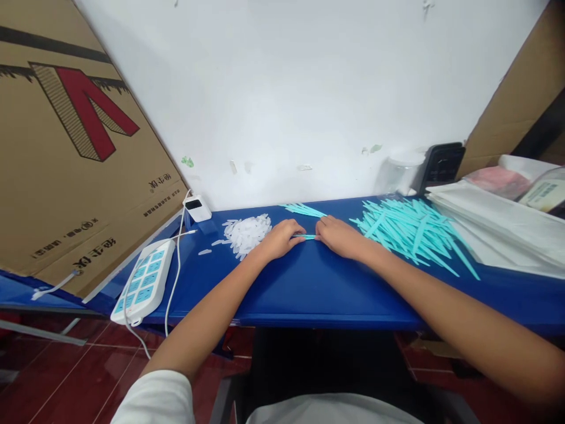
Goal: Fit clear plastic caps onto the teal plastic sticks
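Observation:
My left hand (282, 237) and my right hand (338, 234) meet at the middle of the blue table (309, 288), fingers curled, both pinching one thin turquoise stick (309, 237) held flat between them. A heap of small clear white caps (246, 231) lies just left of my left hand. A big loose pile of turquoise sticks (410, 231) spreads to the right of my right hand. A few more turquoise sticks (303, 209) lie behind the hands, near the wall.
A white power strip (143, 281) with cables and a white charger (198, 208) sit at the table's left. A cardboard box (75, 141) leans at left. Stacked white bags (494, 227), a black device (441, 165) and a clear jar (399, 172) stand at right.

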The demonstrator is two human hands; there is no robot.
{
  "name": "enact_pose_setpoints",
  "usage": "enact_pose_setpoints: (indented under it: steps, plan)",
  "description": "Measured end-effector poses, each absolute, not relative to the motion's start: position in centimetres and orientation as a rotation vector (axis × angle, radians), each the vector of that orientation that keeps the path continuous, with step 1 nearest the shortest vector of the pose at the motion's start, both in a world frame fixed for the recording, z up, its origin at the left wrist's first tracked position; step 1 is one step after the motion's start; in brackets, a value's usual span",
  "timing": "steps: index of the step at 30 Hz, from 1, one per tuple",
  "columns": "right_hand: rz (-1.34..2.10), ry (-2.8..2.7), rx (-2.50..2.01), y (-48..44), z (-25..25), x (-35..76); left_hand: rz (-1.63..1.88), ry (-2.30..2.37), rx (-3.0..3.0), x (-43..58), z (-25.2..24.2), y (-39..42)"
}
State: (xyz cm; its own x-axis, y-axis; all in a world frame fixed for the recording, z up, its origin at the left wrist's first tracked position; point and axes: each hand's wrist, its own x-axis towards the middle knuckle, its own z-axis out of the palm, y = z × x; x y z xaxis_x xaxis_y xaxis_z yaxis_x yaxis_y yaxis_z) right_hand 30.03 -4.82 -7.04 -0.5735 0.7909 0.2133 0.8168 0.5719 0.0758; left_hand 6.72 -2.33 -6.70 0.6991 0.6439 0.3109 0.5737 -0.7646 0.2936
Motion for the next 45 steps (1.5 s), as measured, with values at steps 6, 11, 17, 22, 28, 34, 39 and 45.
enact_pose_setpoints:
  steps: [6,11,17,22,28,34,39,45]
  plan:
    - [-0.481,-2.66,-1.402,-5.6,-7.2,29.3,0.57,1.031,2.731,6.4,-6.3,-2.5]
    - [-0.375,-2.668,-1.378,-6.1,-6.6,29.5,0.573,1.074,2.725,6.5,-6.3,-2.5]
    - [-0.268,-2.644,-1.316,-6.1,-6.5,29.8,0.581,1.097,2.67,6.6,-5.8,-3.5]
    - [-0.077,-2.615,-1.324,-5.1,-6.5,30.8,0.74,1.067,2.659,7.1,-3.2,-6.2]
    - [0.277,-2.383,-1.281,-4.3,-5.7,33.0,0.101,0.828,2.54,7.6,-2.8,-7.1]
    - [0.484,-2.276,-1.222,-4.0,-5.2,33.5,0.137,0.86,2.448,6.9,-3.6,-6.0]
    - [0.504,-2.295,-1.248,-4.4,-5.0,33.0,0.207,1.094,2.556,5.6,-3.7,-5.1]
    - [0.575,-2.289,-1.239,-5.0,-4.6,32.5,0.227,1.049,2.511,5.4,-4.0,-4.2]
